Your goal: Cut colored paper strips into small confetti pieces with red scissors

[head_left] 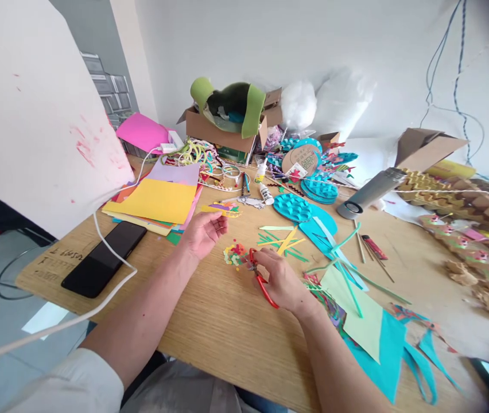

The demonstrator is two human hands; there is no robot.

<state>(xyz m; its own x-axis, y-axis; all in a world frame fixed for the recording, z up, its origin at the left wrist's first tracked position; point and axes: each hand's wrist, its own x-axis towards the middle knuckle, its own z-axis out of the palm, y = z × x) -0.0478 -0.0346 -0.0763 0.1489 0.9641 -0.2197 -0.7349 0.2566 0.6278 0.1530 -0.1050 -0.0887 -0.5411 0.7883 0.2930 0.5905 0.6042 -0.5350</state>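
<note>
My right hand (279, 279) grips red-handled scissors (262, 279), their tips pointing at a small heap of coloured paper bits (233, 253) on the wooden table (222, 321). My left hand (204, 231) hovers palm-up just left of that heap, fingers loosely curled, holding nothing I can see. Green and yellow paper strips (282, 239) lie just beyond the scissors.
A black phone (104, 258) with a white cable (111, 246) lies at the left, beside a stack of coloured paper sheets (158, 201). Teal cut-outs (309, 212), glue bottles (266, 193), a grey tube (369, 193), cardboard boxes (222, 135) and paper scraps (369, 321) crowd the back and right.
</note>
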